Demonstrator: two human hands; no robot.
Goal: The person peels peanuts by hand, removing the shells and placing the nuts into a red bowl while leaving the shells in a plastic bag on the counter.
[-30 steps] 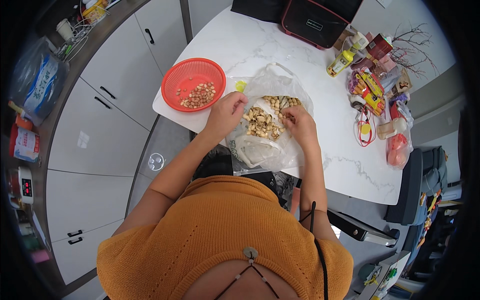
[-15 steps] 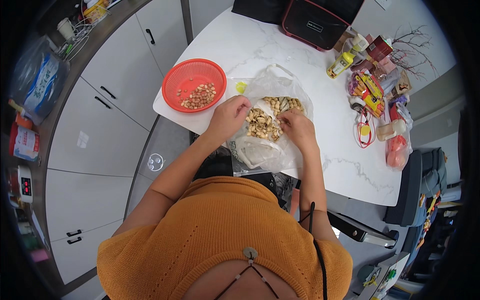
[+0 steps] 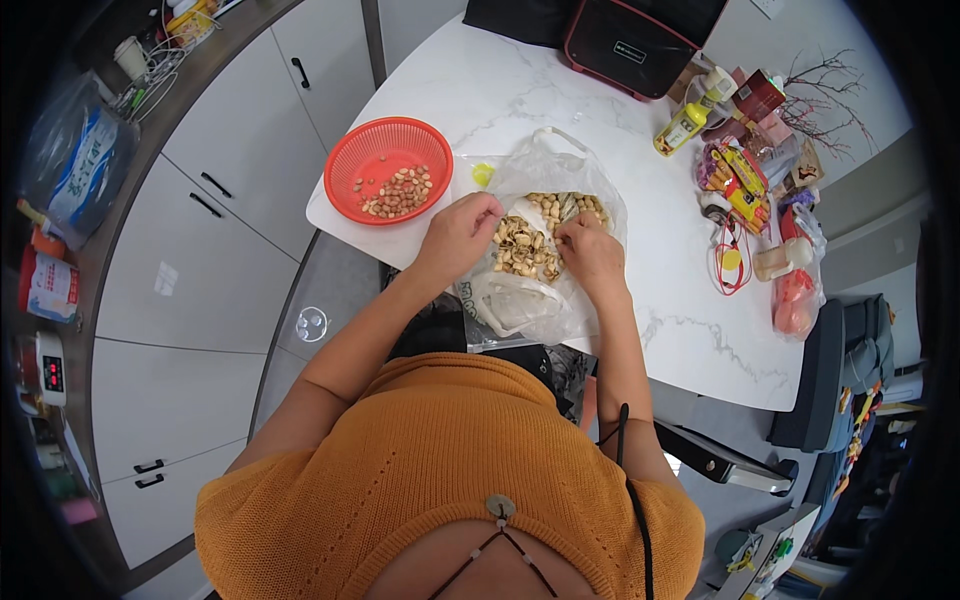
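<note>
My left hand (image 3: 462, 236) is curled closed at the left edge of a pile of peanut shells (image 3: 525, 247); whatever its fingers hold is hidden. On the other side of that pile my right hand (image 3: 593, 257) has its fingers pinched together, and anything between them is too small to make out. The shells lie on a white translucent plastic bag (image 3: 515, 305). Beyond them, whole unshelled peanuts (image 3: 565, 206) fill the bag's far part, close to my right fingertips. Shelled peanuts (image 3: 405, 192) rest in a red plastic basket (image 3: 345, 165) to the left of my left hand.
The bag and basket stand on a white marbled table (image 3: 700, 325). A black and red appliance (image 3: 640, 50) is at the back. Along the right side are a yellow bottle (image 3: 685, 125), snack packets (image 3: 740, 185) and a red cord (image 3: 722, 270). White cabinets (image 3: 190, 270) line the left.
My right hand and forearm have shifted slightly to the left. My left hand stays almost where it was, and the basket and bag have not moved.
</note>
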